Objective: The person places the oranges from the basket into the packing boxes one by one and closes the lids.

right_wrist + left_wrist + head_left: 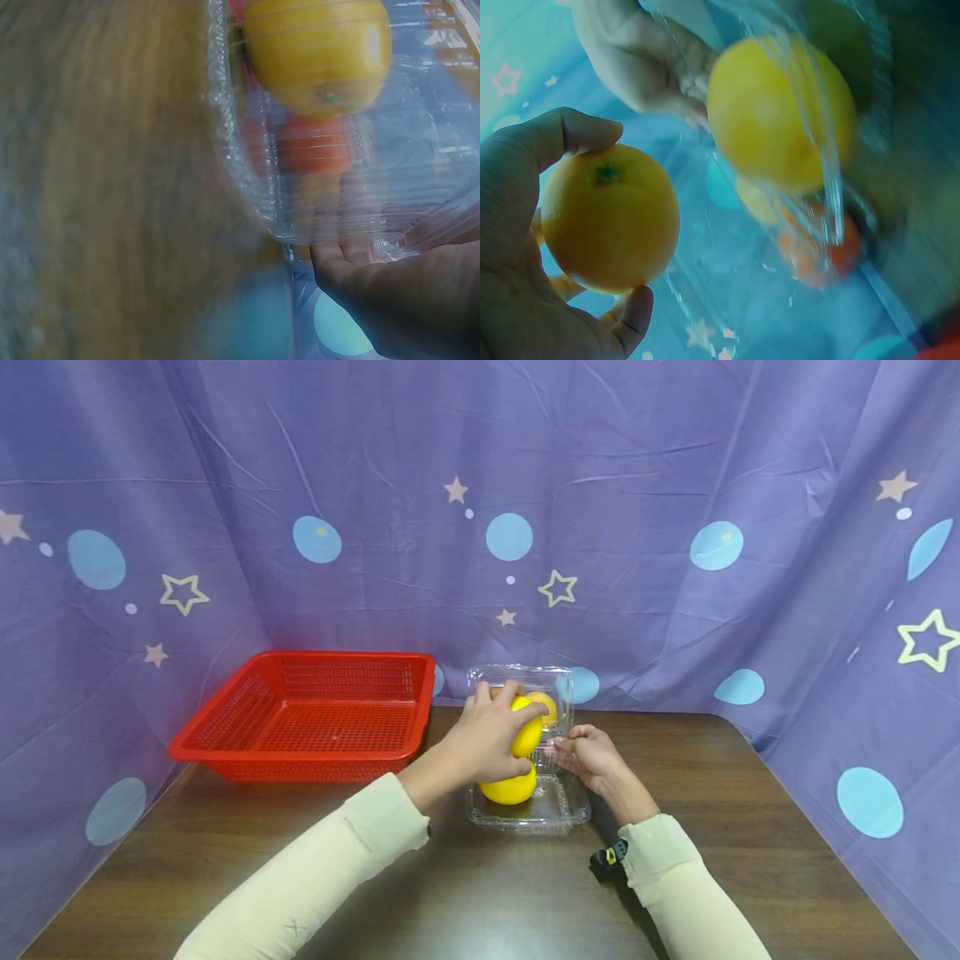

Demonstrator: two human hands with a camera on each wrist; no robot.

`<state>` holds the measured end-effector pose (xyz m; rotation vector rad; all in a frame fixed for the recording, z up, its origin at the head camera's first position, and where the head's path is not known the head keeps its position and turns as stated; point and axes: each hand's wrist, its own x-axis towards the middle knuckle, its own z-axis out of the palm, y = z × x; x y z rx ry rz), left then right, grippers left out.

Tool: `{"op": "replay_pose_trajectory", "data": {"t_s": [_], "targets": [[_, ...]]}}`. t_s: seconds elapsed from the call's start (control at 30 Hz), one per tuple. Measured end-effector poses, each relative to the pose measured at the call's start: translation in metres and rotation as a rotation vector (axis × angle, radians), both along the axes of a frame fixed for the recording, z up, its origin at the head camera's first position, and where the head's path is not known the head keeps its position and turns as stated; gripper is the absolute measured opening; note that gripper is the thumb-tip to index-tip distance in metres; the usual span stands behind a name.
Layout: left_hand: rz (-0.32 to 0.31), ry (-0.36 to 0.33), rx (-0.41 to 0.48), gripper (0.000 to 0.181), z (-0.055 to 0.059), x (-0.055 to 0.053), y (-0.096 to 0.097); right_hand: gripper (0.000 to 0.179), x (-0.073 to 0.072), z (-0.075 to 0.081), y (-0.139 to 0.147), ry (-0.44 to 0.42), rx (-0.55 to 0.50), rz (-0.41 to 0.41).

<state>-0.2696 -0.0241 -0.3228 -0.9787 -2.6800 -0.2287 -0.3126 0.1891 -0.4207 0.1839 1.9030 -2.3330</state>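
In the head view my left hand [491, 735] grips an orange [527, 735] over an open clear plastic clamshell box [562, 806]. The left wrist view shows the thumb and fingers around this orange [615, 225], its green stem end visible. Another orange [508, 789] sits in the left part of the box's base, below the held one. My right hand [592, 756] holds the box at its right side near the hinge, some fingers showing through the plastic in the right wrist view. Seen through the raised lid [517, 675] are an orange [551, 710] and a red-orange round fruit [844, 244].
A red plastic basket [300, 768] with perforated walls stands at the left of the brown wooden table [720, 827]. A purple curtain [615, 527] with stars and blue spots hangs behind and at both sides.
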Motion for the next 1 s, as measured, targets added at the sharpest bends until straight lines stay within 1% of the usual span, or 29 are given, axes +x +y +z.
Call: {"op": "replay_pose_trajectory", "data": {"t_s": [0.1, 0.23, 0.5, 0.6, 0.73, 0.87, 1.0], "targets": [[-0.024, -0.011, 0.004, 0.076, -0.006, 0.003, 0.010, 0.018, -0.001, 0.000, -0.001, -0.001, 0.014, -0.003], [-0.055, -0.007, -0.002, 0.078, -0.013, 0.008, 0.021, 0.019, 0.000, -0.001, -0.001, 0.016, 0.039, -0.017], [-0.092, -0.002, 0.028, 0.090, -0.033, 0.012, 0.039, 0.015, 0.001, -0.004, -0.001, 0.071, 0.049, -0.046], [-0.099, -0.001, 0.022, 0.093, -0.039, 0.012, 0.043, 0.014, 0.002, -0.003, -0.001, 0.088, 0.045, -0.052], [-0.098, -0.010, 0.008, 0.095, -0.045, 0.012, 0.045, 0.013, 0.004, -0.002, 0.000, 0.087, 0.047, -0.053], [-0.098, -0.018, -0.003, 0.092, -0.050, 0.011, 0.045, 0.013, 0.003, -0.002, 0.000, 0.065, 0.049, -0.054], [-0.102, -0.030, -0.003, 0.087, -0.052, 0.011, 0.045, 0.014, 0.001, -0.003, 0.000, 0.052, 0.055, -0.054]]}}
